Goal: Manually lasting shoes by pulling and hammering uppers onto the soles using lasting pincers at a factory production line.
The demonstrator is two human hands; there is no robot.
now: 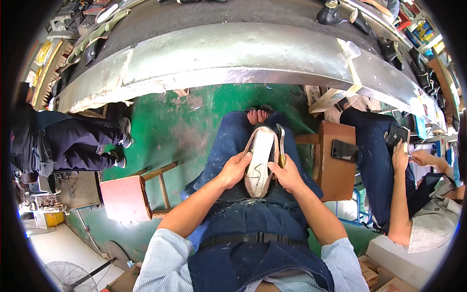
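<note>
An unfinished shoe (260, 163) lies sole side up over my lap, its pale bottom showing with a dark curved line on it and the upper's pleated edge around the rim. My left hand (235, 169) grips its left side, thumb on the edge. Closed at the other side, my right hand (288, 173) holds a metal tool with a curved head, which looks like lasting pincers (280, 141), upright along the shoe's right edge. The right thumb lies by the shoe's rim. The lower end of the tool is mostly hidden by my hand.
Ahead runs a metal-edged workbench (233, 51) with black shoes (331, 13) on it. A pink-topped stool (125, 200) stands left; a brown stool (335, 168) bearing a phone (344, 150) stands right. People sit on both sides, the right one's hands (401, 156) working. A fan (70, 276) is lower left.
</note>
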